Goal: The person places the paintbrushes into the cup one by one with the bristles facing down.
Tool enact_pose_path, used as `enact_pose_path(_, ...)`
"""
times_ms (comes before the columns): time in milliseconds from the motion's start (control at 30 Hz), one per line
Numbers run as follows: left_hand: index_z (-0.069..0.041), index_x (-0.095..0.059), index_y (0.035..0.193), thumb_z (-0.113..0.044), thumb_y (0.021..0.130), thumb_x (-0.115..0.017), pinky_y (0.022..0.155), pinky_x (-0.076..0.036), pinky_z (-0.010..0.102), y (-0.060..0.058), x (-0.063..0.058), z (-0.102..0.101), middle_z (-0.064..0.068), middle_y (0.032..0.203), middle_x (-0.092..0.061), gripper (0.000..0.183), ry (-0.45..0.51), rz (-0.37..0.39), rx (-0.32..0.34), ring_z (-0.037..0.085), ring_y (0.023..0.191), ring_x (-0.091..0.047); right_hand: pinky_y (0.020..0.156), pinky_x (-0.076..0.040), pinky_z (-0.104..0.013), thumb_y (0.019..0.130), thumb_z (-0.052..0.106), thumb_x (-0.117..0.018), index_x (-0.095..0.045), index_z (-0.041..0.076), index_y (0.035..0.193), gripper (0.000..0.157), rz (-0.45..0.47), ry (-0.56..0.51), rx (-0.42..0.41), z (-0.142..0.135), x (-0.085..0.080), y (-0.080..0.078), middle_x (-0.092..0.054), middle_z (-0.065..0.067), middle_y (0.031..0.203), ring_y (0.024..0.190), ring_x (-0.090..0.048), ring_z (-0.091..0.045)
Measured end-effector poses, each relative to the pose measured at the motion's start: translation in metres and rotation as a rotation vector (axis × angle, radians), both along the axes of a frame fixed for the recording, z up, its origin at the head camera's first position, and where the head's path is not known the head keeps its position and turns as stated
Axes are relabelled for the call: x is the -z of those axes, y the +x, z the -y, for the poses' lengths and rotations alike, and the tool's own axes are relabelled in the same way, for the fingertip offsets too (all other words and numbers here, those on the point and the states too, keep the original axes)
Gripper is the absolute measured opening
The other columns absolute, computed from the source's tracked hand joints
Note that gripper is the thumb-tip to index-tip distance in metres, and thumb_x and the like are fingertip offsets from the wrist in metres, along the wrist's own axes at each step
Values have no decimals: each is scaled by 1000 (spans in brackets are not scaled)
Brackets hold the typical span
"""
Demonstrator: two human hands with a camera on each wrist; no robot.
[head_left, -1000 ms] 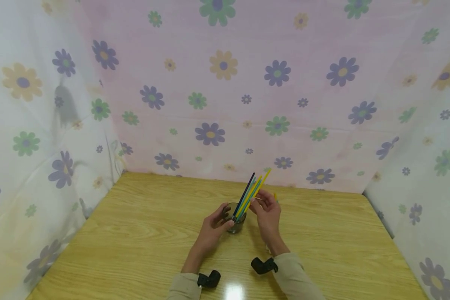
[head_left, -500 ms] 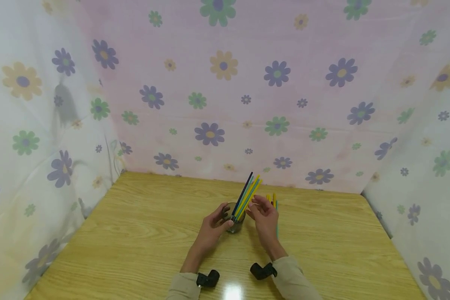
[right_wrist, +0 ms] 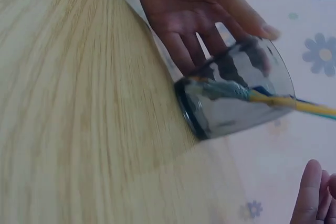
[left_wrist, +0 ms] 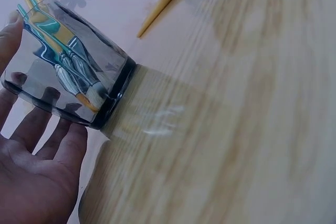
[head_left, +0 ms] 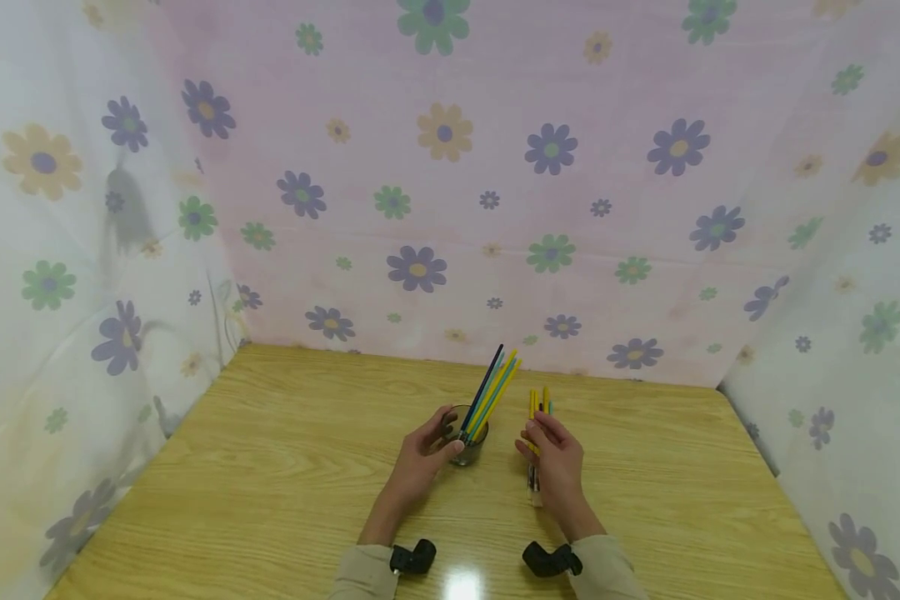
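Observation:
My left hand [head_left: 417,467] holds a clear, grey-tinted glass tumbler [right_wrist: 231,121], thumb at the near side and fingers around the far side. Several paintbrushes [head_left: 492,396] with yellow, teal and dark blue handles lean to the right in it, bristles [left_wrist: 94,90] down at the base. To the right, my right hand [head_left: 558,467] is over several loose paintbrushes [head_left: 546,397] lying on the table, its fingers loosely bent. Handle ends show beyond that hand and pale bristle ends nearer me; their middles are hidden. In the right wrist view only some fingertips [right_wrist: 310,187] appear.
The wooden table [head_left: 270,467] carries the tumbler and the loose brushes. Floral cloth [head_left: 450,208] hangs behind it and on both sides. Black wrist mounts [head_left: 414,557] sit on both forearms.
My right hand has let go of a yellow-handled brush, now standing in the tumbler with the others, and moved right to the loose brushes. The left hand stays on the tumbler.

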State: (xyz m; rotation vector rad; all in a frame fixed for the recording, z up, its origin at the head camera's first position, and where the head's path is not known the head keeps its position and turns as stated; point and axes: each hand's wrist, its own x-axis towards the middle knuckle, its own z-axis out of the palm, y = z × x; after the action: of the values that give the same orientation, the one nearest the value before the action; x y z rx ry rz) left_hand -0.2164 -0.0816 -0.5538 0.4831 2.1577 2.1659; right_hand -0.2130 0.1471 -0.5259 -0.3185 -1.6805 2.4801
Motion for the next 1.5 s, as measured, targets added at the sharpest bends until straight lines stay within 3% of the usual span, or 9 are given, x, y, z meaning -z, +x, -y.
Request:
enact_pose_path(267, -4, -31, 159, -13, 100, -66, 119, -37, 50, -1, -1, 0, 20, 158, -41, 69, 12, 23, 5, 37, 144, -42, 87, -62, -27, 103, 5, -59, -43, -12, 145, 49, 108, 7, -52, -38, 6, 3, -66, -2, 99, 87, -68, -10)
enact_pose_path(433, -4, -31, 160, -12, 100, -66, 120, -36, 49, -1, -1, 0, 19, 158, -41, 69, 30, 36, 10, 37, 145, -41, 72, -62, -23, 102, 6, -60, -45, -15, 143, 48, 219, 216, -106, -59, 8, 5, -70, -7, 90, 77, -69, -10)
enact_pose_path(533, -4, -31, 159, -11, 100, -66, 120, -35, 49, 0, 0, -1, 19, 158, -41, 69, 33, 42, 10, 37, 145, -41, 68, -62, -23, 101, 6, -61, -47, -18, 141, 48, 247, 322, -137, -65, 6, 7, -72, -14, 94, 75, -70, -12)
enact_pose_path(833, -4, -30, 160, -11, 100, -66, 122, -33, 50, 0, -2, -1, 20, 159, -40, 70, 51, 44, 17, 37, 146, -40, 65, -63, -28, 94, 1, -67, -54, -19, 133, 45, 205, 567, -129, -63, 3, 2, -68, -26, 107, 79, -70, -17)
enact_pose_path(1067, -5, -31, 160, -11, 99, -67, 121, -34, 50, 1, -1, 1, 20, 159, -40, 70, 53, 51, 20, 36, 146, -39, 70, -62, -31, 87, 2, -72, -62, -15, 126, 44, 169, 786, -117, -60, 3, 1, -69, -26, 108, 91, -69, -25)
enact_pose_path(1333, -3, -29, 160, -12, 100, -67, 121, -33, 51, 3, 0, 2, 21, 159, -39, 71, 31, 43, 16, 39, 146, -38, 64, -62, -31, 85, -4, -68, -62, -15, 125, 41, 167, 797, -119, -62, 3, 2, -68, -27, 108, 83, -70, -23)
enact_pose_path(1500, -2, -28, 160, -12, 100, -66, 121, -32, 53, 2, -1, 2, 23, 159, -38, 71, 28, 31, 23, 41, 147, -37, 68, -62, -35, 80, -3, -77, -65, -13, 120, 42, 151, 875, -124, -63, 1, 5, -70, -25, 105, 87, -70, -29)
